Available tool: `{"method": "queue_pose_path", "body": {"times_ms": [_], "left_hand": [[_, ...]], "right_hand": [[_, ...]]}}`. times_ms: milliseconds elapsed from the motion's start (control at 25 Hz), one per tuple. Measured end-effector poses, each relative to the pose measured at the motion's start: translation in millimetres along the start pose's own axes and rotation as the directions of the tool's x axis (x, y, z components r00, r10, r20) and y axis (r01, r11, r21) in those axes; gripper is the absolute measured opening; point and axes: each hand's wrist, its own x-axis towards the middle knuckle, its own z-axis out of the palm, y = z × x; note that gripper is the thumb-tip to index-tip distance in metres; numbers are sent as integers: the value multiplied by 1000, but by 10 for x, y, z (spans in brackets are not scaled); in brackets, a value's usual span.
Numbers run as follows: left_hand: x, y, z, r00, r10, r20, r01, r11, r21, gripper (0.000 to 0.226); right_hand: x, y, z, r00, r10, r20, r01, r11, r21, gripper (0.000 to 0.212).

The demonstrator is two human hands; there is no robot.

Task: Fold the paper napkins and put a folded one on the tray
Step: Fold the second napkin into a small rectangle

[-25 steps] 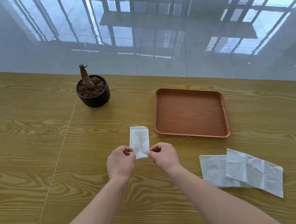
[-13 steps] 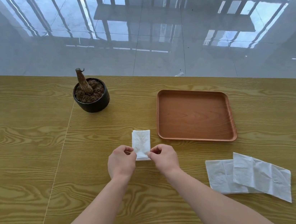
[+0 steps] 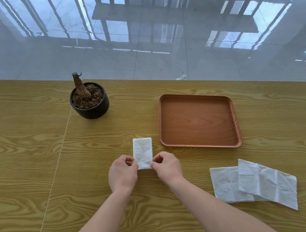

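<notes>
A small folded white napkin (image 3: pixel 143 152) lies flat on the wooden table (image 3: pixel 36 150), just left of the brown tray (image 3: pixel 200 142). My left hand (image 3: pixel 122 173) pinches its near left corner. My right hand (image 3: pixel 167 166) pinches its near right corner. The tray holds nothing. Two unfolded white napkins (image 3: pixel 254 183) lie overlapping on the table to the right of my right forearm, below the tray.
A black pot (image 3: pixel 90 104) with soil and a bare stump stands at the back, left of the tray. The table's far edge runs just behind pot and tray, with glossy tiled floor beyond. A seam crosses the tabletop left of my hands.
The napkin's far end has come down and it now lies flat and squared on the table. Both hands keep their pinch on the near corners. The camera has tilted slightly.
</notes>
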Motion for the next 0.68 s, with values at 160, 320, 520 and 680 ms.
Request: {"method": "queue_pose_path", "body": {"times_ms": [160, 320, 520, 680], "left_hand": [[-13, -30, 48, 998, 46, -30, -46, 999, 11, 21], [-19, -16, 46, 999, 42, -11, -41, 999, 22, 22], [-82, -29, -2, 998, 64, -28, -63, 998, 19, 29], [-189, -20, -23, 990, 141, -18, -138, 985, 102, 32]], "right_hand": [[16, -4, 0, 1000, 1, -23, -1, 1000, 5, 5], [44, -15, -14, 1000, 6, -6, -6, 999, -31, 5], [12, 41, -65, 1000, -9, -11, 9, 1000, 2, 8], [-40, 141, -177, 1000, -2, -31, 2, 1000, 28, 8]]}}
